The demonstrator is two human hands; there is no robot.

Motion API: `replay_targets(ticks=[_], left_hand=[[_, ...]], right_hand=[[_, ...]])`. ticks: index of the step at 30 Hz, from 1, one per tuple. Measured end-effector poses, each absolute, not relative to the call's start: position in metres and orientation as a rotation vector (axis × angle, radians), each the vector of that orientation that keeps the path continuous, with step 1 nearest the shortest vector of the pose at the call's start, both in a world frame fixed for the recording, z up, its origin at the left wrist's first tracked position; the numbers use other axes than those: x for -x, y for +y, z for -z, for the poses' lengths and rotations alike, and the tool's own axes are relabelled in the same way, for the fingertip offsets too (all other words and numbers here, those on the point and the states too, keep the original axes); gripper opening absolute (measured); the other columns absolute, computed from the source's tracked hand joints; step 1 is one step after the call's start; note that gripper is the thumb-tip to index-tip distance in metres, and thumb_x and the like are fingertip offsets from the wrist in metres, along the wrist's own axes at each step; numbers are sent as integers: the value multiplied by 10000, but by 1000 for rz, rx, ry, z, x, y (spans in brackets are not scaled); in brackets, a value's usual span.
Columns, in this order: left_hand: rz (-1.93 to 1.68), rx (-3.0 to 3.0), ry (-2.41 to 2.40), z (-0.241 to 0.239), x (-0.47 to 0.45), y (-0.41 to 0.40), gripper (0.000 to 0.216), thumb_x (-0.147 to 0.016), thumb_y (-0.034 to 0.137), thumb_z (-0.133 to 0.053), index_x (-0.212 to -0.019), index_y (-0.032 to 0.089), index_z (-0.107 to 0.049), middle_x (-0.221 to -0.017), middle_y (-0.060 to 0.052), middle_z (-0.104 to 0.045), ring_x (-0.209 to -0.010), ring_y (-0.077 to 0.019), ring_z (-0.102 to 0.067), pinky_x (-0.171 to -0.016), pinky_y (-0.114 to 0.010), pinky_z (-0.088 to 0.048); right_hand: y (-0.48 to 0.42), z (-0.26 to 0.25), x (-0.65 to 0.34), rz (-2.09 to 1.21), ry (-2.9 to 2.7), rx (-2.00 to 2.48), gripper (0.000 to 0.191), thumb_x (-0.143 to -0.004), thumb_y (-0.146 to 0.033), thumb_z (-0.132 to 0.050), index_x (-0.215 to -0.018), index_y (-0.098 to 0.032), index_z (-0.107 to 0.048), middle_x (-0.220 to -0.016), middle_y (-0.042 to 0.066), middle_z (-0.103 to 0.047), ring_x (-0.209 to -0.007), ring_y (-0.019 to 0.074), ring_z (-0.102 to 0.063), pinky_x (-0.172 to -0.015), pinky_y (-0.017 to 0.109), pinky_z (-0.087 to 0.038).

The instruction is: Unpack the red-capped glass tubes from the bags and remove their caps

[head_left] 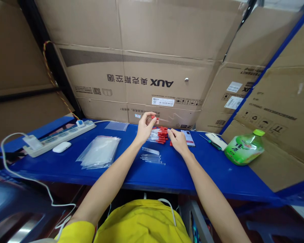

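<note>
My left hand [145, 127] is raised a little above the blue table [207, 175], its fingers pinched on a small red-capped piece at the fingertips. My right hand [176, 139] rests on the table with its fingers curled at the edge of a pile of red-capped clear tubes [159, 134]. Several clear tubes without caps [152, 155] lie in a loose row just in front of both hands. A single red cap lies beside my right hand.
A stack of clear plastic bags [99, 152] and one more bag [116, 126] lie to the left. A white power strip [60, 136] and a white earbud case [61, 146] sit at far left. A small card, a screwdriver, a white object [219, 140] and a green bottle [244, 147] lie right. Cardboard boxes wall the back.
</note>
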State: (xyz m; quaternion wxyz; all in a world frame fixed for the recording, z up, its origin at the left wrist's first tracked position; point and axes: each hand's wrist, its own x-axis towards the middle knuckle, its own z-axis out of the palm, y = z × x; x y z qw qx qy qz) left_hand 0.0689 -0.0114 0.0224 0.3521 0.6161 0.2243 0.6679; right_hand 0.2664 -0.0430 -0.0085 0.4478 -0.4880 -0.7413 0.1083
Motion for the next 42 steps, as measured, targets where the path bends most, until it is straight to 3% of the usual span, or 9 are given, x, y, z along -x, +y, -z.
replay_targets(ticks=[5, 10, 15, 19, 22, 27, 34, 38, 42], left_hand=[[-1571, -1507, 518, -10, -80, -11, 339, -925, 371, -707, -1174, 207, -546, -1035, -31, -630, -818, -127, -701, -853, -330, -605], [-1303, -1906, 651, 0, -83, -13, 238, -973, 366, -604, -1089, 162, -644, -1015, -74, -663, -816, -164, -701, -797, -328, -594], [-1090, -2482, 759, 3, -82, -20, 259, -1042, 311, -434, -1146, 182, -634, -1118, -106, -686, -1063, -222, -656, -989, -376, -511], [-899, -2569, 921, 8, -84, -22, 261, -1052, 278, -342, -1119, 183, -576, -1035, -99, -700, -938, -224, -664, -887, -357, -510], [-861, -2598, 929, 10, -85, -21, 251, -1010, 216, -357, -1127, 179, -575, -1077, -104, -702, -965, -230, -658, -892, -357, -500], [-832, -2571, 919, 8, -87, -20, 240, -954, 189, -378, -1044, 170, -599, -1045, -107, -704, -944, -235, -650, -900, -367, -505], [-935, -2473, 837, 8, -90, -18, 243, -924, 160, -361, -1013, 171, -587, -1074, -114, -695, -1004, -228, -637, -966, -379, -495], [-978, -2405, 815, 6, -93, -20, 172, -925, 181, -361, -860, 191, -519, -900, -74, -644, -836, -198, -576, -862, -350, -491], [-949, -2266, 730, 1, -93, -24, 216, -985, 261, -340, -875, 195, -514, -863, -38, -604, -813, -173, -538, -819, -313, -478]], right_hand=[[-38, 16, -258, -609, -1681, 1051, 576, -989, -726, -372, -702, -237, -472, -611, -14, -526, -558, 144, -452, -572, 267, -356], [-33, 20, -257, -605, -1520, 1018, 590, -984, -720, -381, -643, -240, -412, -557, -29, -423, -531, 135, -385, -543, 274, -325], [-36, 19, -260, -363, -1628, 1106, 556, -1008, -632, -378, -654, -221, -500, -634, 19, -579, -610, 168, -516, -622, 278, -375], [-38, 18, -259, -294, -1695, 1188, 552, -996, -620, -386, -671, -222, -587, -729, 61, -699, -729, 234, -638, -688, 286, -437], [-40, 17, -257, -300, -1707, 1213, 583, -993, -630, -390, -603, -233, -564, -704, 67, -704, -765, 250, -669, -719, 291, -459], [-43, 15, -252, -292, -1704, 1186, 625, -1015, -589, -331, -535, -227, -499, -606, 59, -638, -604, 194, -593, -655, 303, -431], [-45, 10, -246, -413, -1680, 1099, 589, -989, -584, -339, -587, -217, -563, -695, 83, -695, -682, 212, -640, -731, 328, -476], [-42, 11, -247, -508, -1603, 1110, 587, -954, -653, -369, -566, -233, -499, -588, 49, -596, -610, 192, -569, -630, 307, -445], [-35, 15, -251, -754, -1414, 1090, 598, -917, -706, -427, -526, -253, -408, -454, -31, -353, -433, 123, -321, -453, 279, -292]])
